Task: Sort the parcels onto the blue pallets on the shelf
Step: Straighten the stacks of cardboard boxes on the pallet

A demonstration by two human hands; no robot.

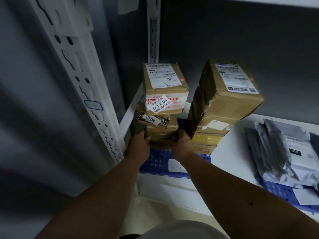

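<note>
A stack of brown cardboard parcels (162,118) stands over the left blue pallet (155,163) on the white shelf. Its top box (164,87) carries a white shipping label and a "53-3-2304" sticker. My left hand (138,145) grips the bottom box on its left side. On the right side of that same box sits my right hand (183,144). A second, taller stack of cardboard parcels (222,104) leans just to the right on the same pallet.
A white slotted shelf upright (82,87) rises close on the left. Grey plastic mailer bags (279,152) lie on another blue pallet (283,192) at the right. Bare white shelf board (229,152) separates the pallets. A shelf board (241,0) hangs overhead.
</note>
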